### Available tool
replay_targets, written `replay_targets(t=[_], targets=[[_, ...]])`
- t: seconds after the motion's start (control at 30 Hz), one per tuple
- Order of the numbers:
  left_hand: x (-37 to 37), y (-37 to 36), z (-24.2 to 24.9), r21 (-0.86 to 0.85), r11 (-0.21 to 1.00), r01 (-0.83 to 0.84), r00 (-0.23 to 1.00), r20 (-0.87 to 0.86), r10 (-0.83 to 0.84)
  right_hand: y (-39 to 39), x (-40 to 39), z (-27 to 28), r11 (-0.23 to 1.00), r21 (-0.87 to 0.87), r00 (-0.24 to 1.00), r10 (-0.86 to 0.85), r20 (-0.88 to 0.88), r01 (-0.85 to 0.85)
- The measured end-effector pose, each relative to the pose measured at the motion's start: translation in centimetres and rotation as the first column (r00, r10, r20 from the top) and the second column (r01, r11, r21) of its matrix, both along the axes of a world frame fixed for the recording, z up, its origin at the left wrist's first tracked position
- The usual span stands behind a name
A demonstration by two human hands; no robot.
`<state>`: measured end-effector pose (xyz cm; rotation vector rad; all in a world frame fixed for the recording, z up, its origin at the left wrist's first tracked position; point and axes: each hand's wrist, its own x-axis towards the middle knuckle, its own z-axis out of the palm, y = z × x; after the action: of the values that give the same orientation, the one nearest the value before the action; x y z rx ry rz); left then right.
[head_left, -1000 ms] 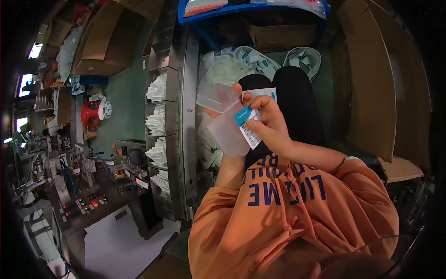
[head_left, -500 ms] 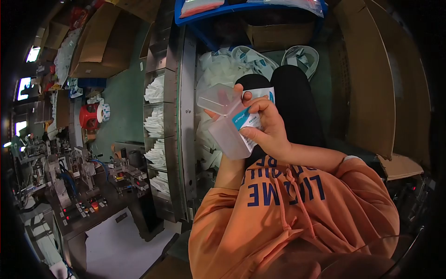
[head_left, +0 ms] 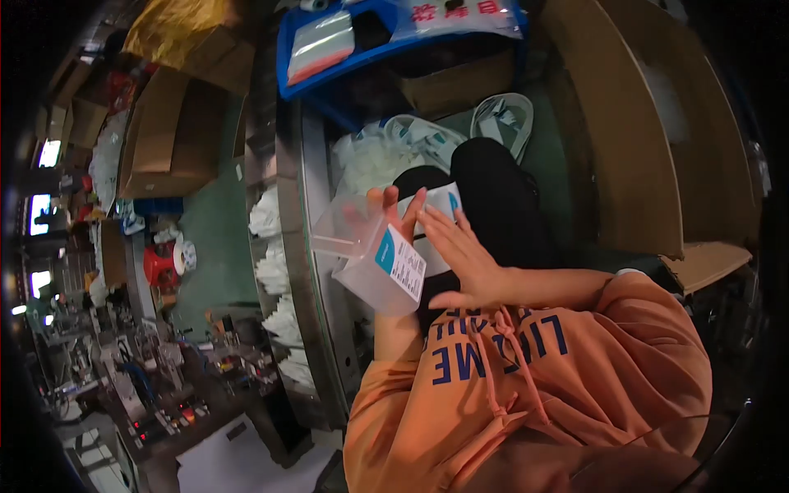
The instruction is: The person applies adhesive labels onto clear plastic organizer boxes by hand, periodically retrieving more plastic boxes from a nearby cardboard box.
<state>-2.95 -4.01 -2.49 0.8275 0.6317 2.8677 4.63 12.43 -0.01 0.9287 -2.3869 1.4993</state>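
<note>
We hold a clear plastic box [head_left: 366,255] over our lap, in front of the orange hoodie [head_left: 526,386]. Our left hand [head_left: 393,215] is behind it, fingers showing above its rim, and carries it from the far side; how tightly its grip closes we cannot tell, since the box hides the palm. Our right hand [head_left: 460,263] is flat and spread, its grip wide and holding nothing, fingers laid toward the box's side where a white label [head_left: 403,264] with a blue corner is stuck. A sheet of more labels [head_left: 440,205] lies on our knee just behind.

We judge the box light, thin-walled and a little springy: it looks empty, and one hand bears it easily. Smooth plastic of this kind is likely slippery, so the hold belongs at the rim or across two opposite walls, not on a flat face. Squeezing the middle of a wall would probably bow it. The label is soft and should be pressed from its centre outward. A steel rail [head_left: 308,271] runs at our left, with white packets [head_left: 275,279] stacked beside it.
</note>
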Motion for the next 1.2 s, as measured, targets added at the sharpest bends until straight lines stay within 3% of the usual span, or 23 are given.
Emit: replay_targets(t=[0.07, 0.1, 0.2, 0.27, 0.3, 0.33, 0.37, 0.4, 0.43, 0.47, 0.5, 0.57, 0.63, 0.7, 0.77, 0.83, 0.9, 1.0, 1.03, 1.13, 1.17, 1.2], targets=[[-0.5, 1.2, 0.9, -0.156, 0.985, -0.074, 0.995, 0.052, 0.083, 0.0, 0.4, 0.7, 0.963, -0.266, 0.974, -0.025, -0.223, -0.036], [0.4, 2.0, 2.2, -0.343, 0.925, -0.165, 0.968, 0.121, 0.218, -0.2, 0.1, 0.8, 0.924, -0.369, 0.938, -0.038, -0.344, -0.097], [0.7, 5.4, 7.5, -0.275, 0.949, -0.153, 0.983, 0.052, 0.174, 2.2, -2.5, 3.8, 0.949, -0.315, 0.861, -0.181, -0.476, 0.025], [0.3, 5.8, 8.2, -0.284, 0.935, -0.213, 0.974, 0.017, 0.227, 6.0, -5.3, 9.6, 0.907, -0.421, 0.833, -0.232, -0.502, -0.001], [-0.2, 6.0, 8.2, -0.272, 0.942, -0.198, 0.979, -0.008, 0.203, 8.7, -8.8, 12.9, 0.895, -0.442, 0.663, -0.362, -0.656, 0.052], [-0.4, 6.2, 8.2, 0.08, 0.995, -0.053, 0.986, 0.162, 0.039, 11.8, -12.2, 17.1, 0.854, -0.435, 0.444, -0.52, -0.73, 0.285], [-0.5, 6.3, 8.4, 0.429, 0.902, 0.048, 0.946, 0.272, -0.179, 15.2, -15.9, 21.1, 0.802, -0.447, 0.384, -0.587, -0.713, 0.397], [-0.4, 6.9, 8.7, 0.483, 0.874, 0.059, 0.928, 0.295, -0.226, 19.0, -21.2, 23.9, 0.748, -0.441, 0.349, -0.636, -0.688, 0.495], [-0.1, 7.3, 8.5, 0.476, 0.876, 0.079, 0.925, 0.292, -0.242, 22.6, -25.9, 24.9, 0.58, -0.44, 0.175, -0.718, -0.674, 0.685], [0.1, 7.3, 8.2, -0.023, 0.999, -0.026, 0.973, 0.228, 0.03, 26.3, -27.6, 25.5, 0.572, -0.221, 0.396, -0.752, -0.527, 0.79], [0.0, 7.0, 8.0, -0.493, 0.847, -0.198, 0.971, 0.023, 0.24, 28.8, -28.4, 25.8, 0.584, 0.014, 0.559, -0.769, -0.309, 0.812], [0.1, 5.9, 7.1, -0.559, 0.802, -0.208, 0.961, 0.037, 0.275, 33.6, -26.4, 23.2, 0.566, 0.186, 0.579, -0.668, -0.468, 0.803], [0.5, 4.6, 5.7, -0.598, 0.776, -0.203, 0.941, 0.101, 0.323, 39.5, -24.1, 18.2, 0.568, 0.118, 0.575, -0.763, -0.296, 0.815], [0.9, 2.7, 4.2, -0.625, 0.761, -0.174, 0.935, 0.139, 0.327, 45.6, -20.5, 11.1, 0.406, 0.095, 0.416, -0.894, -0.167, 0.909], [1.2, 1.7, 3.5, -0.66, 0.743, -0.114, 0.934, 0.183, 0.305, 50.9, -15.6, 2.7, 0.291, 0.297, 0.297, -0.955, 0.024, 0.909], [1.4, 1.7, 3.6, -0.763, 0.617, -0.193, 0.866, 0.163, 0.472, 53.2, -11.2, -5.2, 0.126, 0.618, 0.134, -0.99, 0.034, 0.776], [-1.3, -2.8, -0.3, -0.812, 0.564, -0.153, 0.845, 0.189, 0.501, 53.7, -8.3, -10.4, 0.209, 0.81, 0.09, -0.977, 0.191, 0.548], [-3.8, -4.1, -2.4, -0.906, 0.404, -0.124, 0.803, 0.147, 0.577, 50.3, -7.4, -14.1, 0.303, 0.789, 0.049, -0.943, 0.328, 0.534], [-3.7, -2.6, -1.4, -0.893, 0.435, -0.114, 0.821, 0.162, 0.548, 48.3, -8.3, -15.2, 0.179, 0.756, -0.073, -0.955, 0.287, 0.629], [-2.0, 3.3, 2.0, -0.827, 0.553, -0.099, 0.859, 0.209, 0.467, 47.6, -9.6, -19.5, -0.023, 0.716, -0.25, -0.944, 0.214, 0.698], [-1.9, 4.9, 2.5, -0.793, 0.6, -0.105, 0.87, 0.219, 0.442, 48.2, -10.1, -20.4, -0.096, 0.708, -0.301, -0.938, 0.171, 0.699], [-2.0, 6.0, 2.7, -0.786, 0.606, -0.123, 0.865, 0.214, 0.453, 48.6, -10.3, -20.0, -0.091, 0.701, -0.285, -0.944, 0.164, 0.708]])
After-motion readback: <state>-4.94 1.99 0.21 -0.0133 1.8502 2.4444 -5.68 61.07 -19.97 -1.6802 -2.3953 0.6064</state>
